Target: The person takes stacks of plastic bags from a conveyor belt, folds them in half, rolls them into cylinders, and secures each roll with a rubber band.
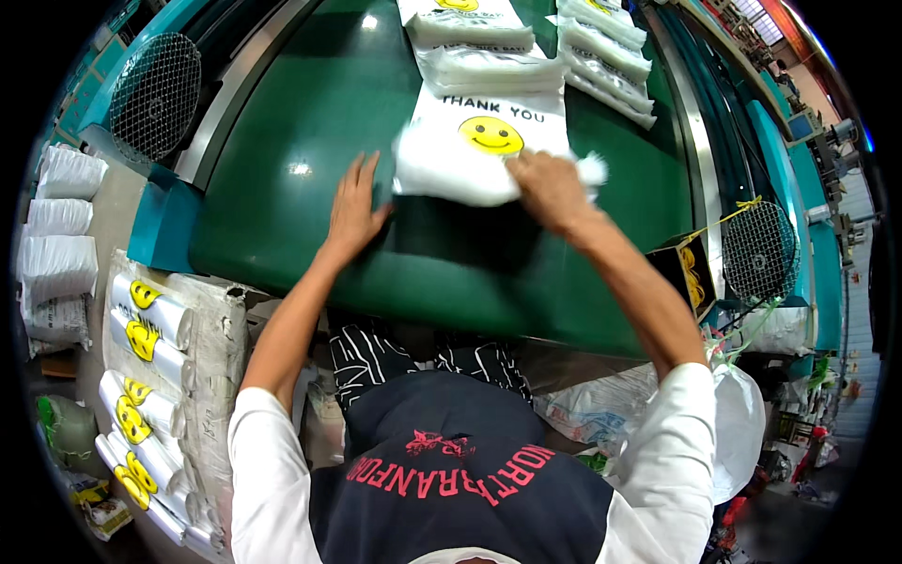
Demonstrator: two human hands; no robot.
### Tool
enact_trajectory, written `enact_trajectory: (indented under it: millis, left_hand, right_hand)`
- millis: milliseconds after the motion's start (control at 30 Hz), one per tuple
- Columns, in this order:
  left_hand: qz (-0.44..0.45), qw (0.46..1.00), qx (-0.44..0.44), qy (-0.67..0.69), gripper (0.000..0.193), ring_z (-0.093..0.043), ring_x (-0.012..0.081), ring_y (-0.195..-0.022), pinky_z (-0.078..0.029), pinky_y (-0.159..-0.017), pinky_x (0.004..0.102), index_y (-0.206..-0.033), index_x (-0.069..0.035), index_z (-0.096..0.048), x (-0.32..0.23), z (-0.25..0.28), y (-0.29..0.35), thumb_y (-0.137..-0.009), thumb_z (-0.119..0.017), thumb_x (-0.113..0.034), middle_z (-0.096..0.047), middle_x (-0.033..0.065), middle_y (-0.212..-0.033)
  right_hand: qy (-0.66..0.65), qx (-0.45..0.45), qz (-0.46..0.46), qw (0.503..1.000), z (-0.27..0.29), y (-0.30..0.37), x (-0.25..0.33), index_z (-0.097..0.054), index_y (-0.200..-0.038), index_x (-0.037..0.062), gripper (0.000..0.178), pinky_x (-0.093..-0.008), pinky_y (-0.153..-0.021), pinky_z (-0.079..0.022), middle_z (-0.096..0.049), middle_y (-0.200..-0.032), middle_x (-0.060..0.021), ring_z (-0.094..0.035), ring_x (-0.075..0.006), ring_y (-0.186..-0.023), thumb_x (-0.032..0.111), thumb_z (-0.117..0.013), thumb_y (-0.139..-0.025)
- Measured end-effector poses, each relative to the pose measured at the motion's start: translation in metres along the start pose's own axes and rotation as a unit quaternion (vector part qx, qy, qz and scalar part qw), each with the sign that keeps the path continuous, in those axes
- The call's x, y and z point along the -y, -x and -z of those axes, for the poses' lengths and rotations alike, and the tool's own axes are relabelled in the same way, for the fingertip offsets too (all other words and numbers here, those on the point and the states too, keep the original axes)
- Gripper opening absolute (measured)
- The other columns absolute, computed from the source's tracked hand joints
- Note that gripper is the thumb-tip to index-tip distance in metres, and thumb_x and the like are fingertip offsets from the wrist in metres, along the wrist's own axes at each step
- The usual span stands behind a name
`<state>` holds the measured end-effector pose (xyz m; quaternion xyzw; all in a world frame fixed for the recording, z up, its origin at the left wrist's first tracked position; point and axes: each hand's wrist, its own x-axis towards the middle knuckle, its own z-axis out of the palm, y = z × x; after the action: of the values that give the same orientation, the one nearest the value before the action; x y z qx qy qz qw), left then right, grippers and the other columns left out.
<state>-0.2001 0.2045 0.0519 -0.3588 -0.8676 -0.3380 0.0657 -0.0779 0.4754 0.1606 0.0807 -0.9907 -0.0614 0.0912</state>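
Note:
A white plastic bag bundle (442,155) with a yellow smiling face lies at the near end of an overlapping row on the green conveyor belt (282,226). My right hand (550,191) is closed on the bundle's near right part, its fingers curled into the plastic. The bundle's near edge looks lifted off the belt, and its right end is smeared by motion. My left hand (354,211) is beside the bundle's left edge, fingers stretched out and holding nothing. It appears just over the belt; whether it touches the surface I cannot tell.
A second row of bag bundles (606,61) lies at the far right of the belt. Mesh-covered fans stand left (156,97) and right (760,252). Folded smiley bags (141,414) are stacked at lower left, with more white bundles (58,226) beyond. A dark box (688,274) hangs near the right corner.

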Motion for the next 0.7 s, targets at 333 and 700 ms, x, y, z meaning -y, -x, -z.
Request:
enact_trajectory:
  millis: [333,700]
  left_hand:
    - [0.069,0.856,0.157,0.488,0.056,-0.053,0.0184,-0.112,-0.038,-0.1,0.0331,-0.124,-0.003,-0.053,-0.083,0.063,-0.051,-0.08,-0.075,-0.03,-0.063,0.0068,-0.109]
    - [0.156,0.987,0.028,0.026,0.031,-0.065,0.0325,-0.082,-0.049,-0.07,0.0389,-0.103,0.002,-0.058,-0.004,-0.008,0.013,-0.088,-0.064,-0.024,-0.066,0.0191,-0.089]
  right_hand:
    - [-0.122,-0.118,-0.032,0.985,0.28,-0.02,-0.077,-0.063,-0.105,-0.0003,0.038,-0.0312,-0.075,-0.053,-0.066,-0.094,-0.0093,-0.063,-0.0167,-0.083,0.014,-0.073,-0.072]
    - [-0.174,-0.065,0.2,0.962,-0.023,0.062,0.075,-0.058,-0.107,0.0071,0.031,-0.0382,-0.072,-0.05,-0.058,-0.111,-0.0118,-0.059,-0.0261,-0.094,0.025,-0.061,-0.082]
